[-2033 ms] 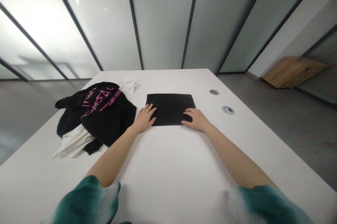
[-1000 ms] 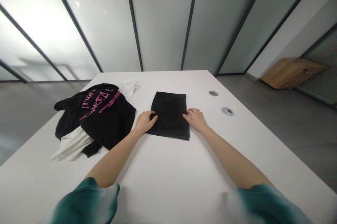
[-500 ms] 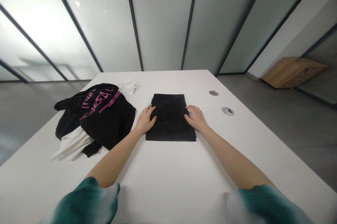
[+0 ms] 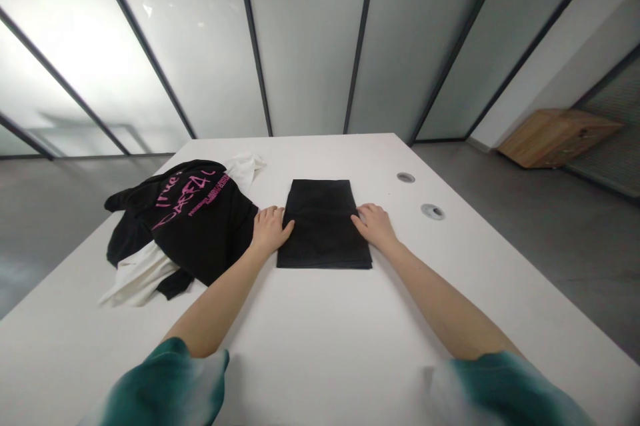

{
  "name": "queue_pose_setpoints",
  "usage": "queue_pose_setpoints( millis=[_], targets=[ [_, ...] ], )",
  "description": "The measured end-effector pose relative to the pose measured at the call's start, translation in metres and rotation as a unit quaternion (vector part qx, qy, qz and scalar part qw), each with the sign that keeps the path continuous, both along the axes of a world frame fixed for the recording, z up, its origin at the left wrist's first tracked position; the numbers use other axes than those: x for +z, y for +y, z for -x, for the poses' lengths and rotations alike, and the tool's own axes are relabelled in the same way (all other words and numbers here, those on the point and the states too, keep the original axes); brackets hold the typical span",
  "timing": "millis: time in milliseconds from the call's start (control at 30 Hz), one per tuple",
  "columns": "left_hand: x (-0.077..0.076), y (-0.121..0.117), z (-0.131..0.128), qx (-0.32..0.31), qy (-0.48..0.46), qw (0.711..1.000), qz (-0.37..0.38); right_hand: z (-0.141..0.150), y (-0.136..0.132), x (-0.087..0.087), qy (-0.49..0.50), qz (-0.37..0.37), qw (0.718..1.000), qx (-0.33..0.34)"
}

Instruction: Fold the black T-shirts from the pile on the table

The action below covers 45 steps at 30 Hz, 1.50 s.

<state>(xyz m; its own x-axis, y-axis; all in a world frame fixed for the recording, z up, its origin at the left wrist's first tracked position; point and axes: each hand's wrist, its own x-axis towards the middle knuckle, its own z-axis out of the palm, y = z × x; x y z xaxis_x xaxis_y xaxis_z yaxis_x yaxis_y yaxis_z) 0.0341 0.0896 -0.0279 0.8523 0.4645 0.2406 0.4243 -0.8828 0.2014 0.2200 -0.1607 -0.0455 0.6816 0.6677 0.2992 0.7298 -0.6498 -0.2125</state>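
Black folded garment [image 4: 324, 225], a flat, neat, upright rectangle

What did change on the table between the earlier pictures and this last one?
The black folded cloth became longer toward the person; its near edge came closer. The left hand and right hand moved from its near corners to its side edges, lying flat, not gripping. The black printed shirt stayed as it was.

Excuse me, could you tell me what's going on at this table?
A person has their left hand and right hand resting at the sides of a folded black garment on a white table. To its left lies a rumpled black T-shirt with pink lettering, with a white garment partly under it.
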Motion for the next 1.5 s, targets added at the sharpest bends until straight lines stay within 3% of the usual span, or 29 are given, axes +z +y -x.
queue_pose_setpoints(
  millis=[100, 200, 333, 467, 567, 633, 733, 933, 1100, 1233, 1300, 1367, 1500],
  targets=[
    [-0.009, 0.006, -0.002, -0.011, 0.030, 0.999, 0.014, -0.002, -0.001, -0.006, -0.004, 0.006, 0.999, -0.041],
    [-0.012, 0.008, -0.006, -0.063, 0.049, 0.996, 0.043, -0.003, 0.002, -0.011, 0.005, -0.009, 1.000, -0.006],
    [-0.007, 0.006, -0.011, -0.106, 0.008, 0.987, 0.120, -0.003, 0.008, -0.009, 0.051, -0.036, 0.998, 0.027],
    [-0.001, 0.001, -0.014, -0.100, -0.043, 0.969, 0.223, -0.001, 0.011, -0.003, 0.143, -0.106, 0.984, 0.022],
    [0.000, -0.001, -0.015, -0.078, -0.057, 0.961, 0.258, -0.001, 0.012, -0.004, 0.230, -0.167, 0.959, 0.018],
    [-0.001, -0.002, -0.016, -0.071, -0.054, 0.967, 0.238, -0.002, 0.013, -0.006, 0.297, -0.196, 0.934, 0.017],
    [-0.001, -0.005, -0.015, -0.050, -0.024, 0.988, 0.145, -0.006, 0.013, -0.009, 0.363, -0.245, 0.899, 0.016],
    [0.001, -0.010, -0.011, 0.008, 0.070, 0.996, 0.051, -0.013, 0.011, -0.007, 0.342, -0.274, 0.899, -0.021],
    [0.005, -0.012, -0.016, -0.013, 0.089, 0.994, 0.059, -0.013, 0.012, -0.002, 0.360, -0.295, 0.885, 0.009],
    [0.009, -0.012, -0.031, -0.029, 0.032, 0.987, 0.154, -0.013, 0.011, -0.002, 0.367, -0.292, 0.883, 0.010],
    [0.010, -0.011, -0.039, -0.029, -0.025, 0.966, 0.257, -0.012, 0.010, -0.002, 0.374, -0.291, 0.881, 0.005],
    [0.011, -0.011, -0.046, -0.015, -0.092, 0.918, 0.384, -0.011, 0.008, -0.003, 0.384, -0.299, 0.874, -0.003],
    [0.014, -0.011, -0.049, 0.033, -0.180, 0.769, 0.613, -0.011, 0.006, -0.002, 0.411, -0.345, 0.844, -0.010]
  ],
)
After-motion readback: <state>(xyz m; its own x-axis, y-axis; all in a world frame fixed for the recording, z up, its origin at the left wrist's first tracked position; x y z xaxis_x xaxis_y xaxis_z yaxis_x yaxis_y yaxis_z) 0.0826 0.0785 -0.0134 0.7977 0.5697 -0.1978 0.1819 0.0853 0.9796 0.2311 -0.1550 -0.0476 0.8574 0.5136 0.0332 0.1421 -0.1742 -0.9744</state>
